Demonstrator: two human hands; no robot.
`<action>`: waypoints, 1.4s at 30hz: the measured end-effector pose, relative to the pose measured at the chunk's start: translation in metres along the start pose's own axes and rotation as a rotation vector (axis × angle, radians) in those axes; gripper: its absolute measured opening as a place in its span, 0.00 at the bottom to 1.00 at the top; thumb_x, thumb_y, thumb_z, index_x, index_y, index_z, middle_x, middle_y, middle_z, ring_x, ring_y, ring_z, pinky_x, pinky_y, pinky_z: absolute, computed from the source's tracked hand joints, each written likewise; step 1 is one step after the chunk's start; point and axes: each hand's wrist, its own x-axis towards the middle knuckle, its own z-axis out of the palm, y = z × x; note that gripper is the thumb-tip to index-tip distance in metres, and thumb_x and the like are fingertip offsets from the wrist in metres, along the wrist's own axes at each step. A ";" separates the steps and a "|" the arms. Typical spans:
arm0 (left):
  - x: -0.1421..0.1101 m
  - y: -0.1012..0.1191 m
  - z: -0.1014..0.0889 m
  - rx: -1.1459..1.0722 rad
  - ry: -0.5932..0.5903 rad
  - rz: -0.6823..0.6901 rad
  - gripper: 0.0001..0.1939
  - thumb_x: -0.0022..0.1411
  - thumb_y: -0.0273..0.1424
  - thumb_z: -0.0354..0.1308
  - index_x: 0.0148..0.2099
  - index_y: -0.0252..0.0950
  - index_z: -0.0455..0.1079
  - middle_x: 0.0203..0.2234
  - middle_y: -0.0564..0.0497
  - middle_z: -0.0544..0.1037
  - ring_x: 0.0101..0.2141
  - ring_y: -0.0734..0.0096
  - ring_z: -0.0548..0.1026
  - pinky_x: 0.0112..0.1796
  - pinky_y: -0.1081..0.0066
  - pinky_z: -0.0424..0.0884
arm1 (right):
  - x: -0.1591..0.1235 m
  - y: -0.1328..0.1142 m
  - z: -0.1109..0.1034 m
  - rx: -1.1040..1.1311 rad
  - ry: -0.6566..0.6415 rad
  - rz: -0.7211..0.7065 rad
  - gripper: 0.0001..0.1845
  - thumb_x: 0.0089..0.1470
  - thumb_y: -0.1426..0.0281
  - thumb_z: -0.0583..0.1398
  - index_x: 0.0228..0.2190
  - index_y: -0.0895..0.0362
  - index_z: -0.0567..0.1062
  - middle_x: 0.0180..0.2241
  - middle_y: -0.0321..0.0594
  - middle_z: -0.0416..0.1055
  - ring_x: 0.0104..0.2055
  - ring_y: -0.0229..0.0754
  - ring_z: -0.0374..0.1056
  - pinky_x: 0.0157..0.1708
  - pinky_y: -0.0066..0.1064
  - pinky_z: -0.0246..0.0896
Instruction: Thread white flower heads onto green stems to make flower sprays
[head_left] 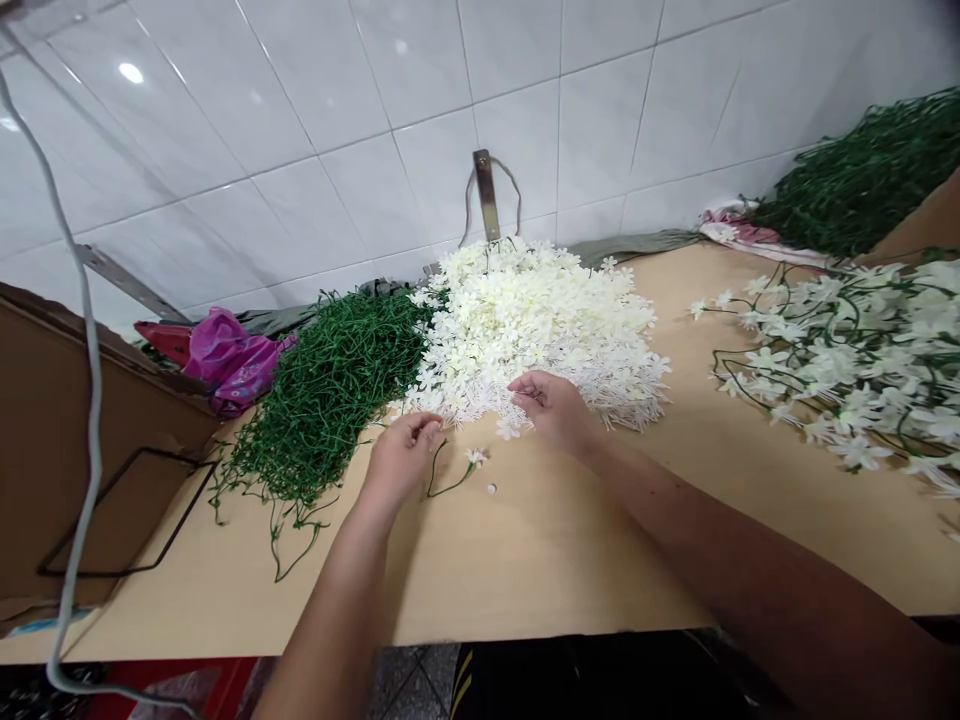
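Note:
My left hand [403,455] is closed in a pinch at the front edge of the flower pile. Whatever is between its fingertips is too small to make out. My right hand [553,408] reaches over the front of the heap of white artificial flowers [540,310], thumb and fingers drawn together near the blossoms' thin white stalks. I cannot tell what it pinches. Between the hands, on the table, lies a green plastic stem [448,490] with one white blossom [475,458] on its end. A small white round piece [492,489] rests beside it.
A heap of green plastic stems [330,385] lies left of the flowers. Assembled flower sprays [862,370] spread at the right, with more green stems [870,180] behind. A cardboard box [97,440] and a hanging grey cable [90,350] stand at the left. Tiled wall [420,90] closes the back.

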 end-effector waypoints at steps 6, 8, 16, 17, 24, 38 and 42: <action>0.036 0.010 0.005 0.334 0.114 0.023 0.12 0.52 0.33 0.49 0.37 0.37 0.71 0.32 0.48 0.72 0.30 0.68 0.70 0.32 0.70 0.63 | -0.003 0.001 -0.002 -0.025 -0.024 0.001 0.06 0.46 0.70 0.54 0.26 0.59 0.69 0.20 0.34 0.63 0.21 0.32 0.56 0.22 0.25 0.51; 0.042 0.013 0.012 0.432 0.077 0.076 0.12 0.52 0.33 0.50 0.37 0.39 0.71 0.32 0.48 0.71 0.34 0.65 0.69 0.34 0.69 0.62 | -0.003 0.001 -0.003 -0.052 -0.037 -0.015 0.07 0.47 0.69 0.53 0.25 0.59 0.68 0.20 0.34 0.64 0.21 0.32 0.56 0.22 0.24 0.51; 0.053 0.009 0.032 0.587 0.089 0.122 0.08 0.52 0.31 0.49 0.31 0.40 0.69 0.31 0.48 0.70 0.36 0.63 0.68 0.35 0.68 0.62 | -0.006 -0.003 -0.003 -0.135 -0.065 -0.045 0.08 0.48 0.68 0.52 0.22 0.59 0.66 0.17 0.32 0.61 0.20 0.31 0.54 0.21 0.23 0.48; 0.053 0.008 0.031 0.579 0.095 0.125 0.08 0.52 0.31 0.49 0.31 0.39 0.69 0.31 0.48 0.70 0.36 0.63 0.68 0.35 0.68 0.62 | -0.006 -0.003 -0.003 -0.136 -0.069 -0.051 0.08 0.48 0.69 0.52 0.22 0.59 0.66 0.17 0.32 0.60 0.20 0.31 0.54 0.21 0.23 0.48; 0.052 0.002 0.033 0.558 0.054 0.181 0.08 0.51 0.32 0.51 0.33 0.39 0.70 0.32 0.48 0.70 0.38 0.63 0.67 0.38 0.68 0.61 | -0.005 0.001 0.001 -0.123 -0.070 -0.071 0.05 0.46 0.72 0.54 0.22 0.59 0.67 0.18 0.32 0.61 0.21 0.31 0.55 0.22 0.24 0.50; 0.031 0.037 0.031 0.239 0.178 0.171 0.06 0.51 0.30 0.49 0.33 0.38 0.65 0.25 0.53 0.72 0.29 0.70 0.69 0.33 0.71 0.60 | -0.010 -0.009 0.010 -0.069 0.043 -0.165 0.02 0.44 0.76 0.56 0.22 0.58 0.68 0.24 0.36 0.64 0.26 0.33 0.60 0.26 0.25 0.56; 0.025 0.045 0.040 0.146 0.098 0.186 0.07 0.51 0.33 0.49 0.33 0.38 0.66 0.24 0.54 0.72 0.28 0.72 0.68 0.31 0.73 0.60 | -0.011 -0.009 0.014 0.018 0.075 -0.071 0.03 0.43 0.75 0.56 0.25 0.58 0.66 0.23 0.34 0.64 0.25 0.33 0.61 0.26 0.25 0.57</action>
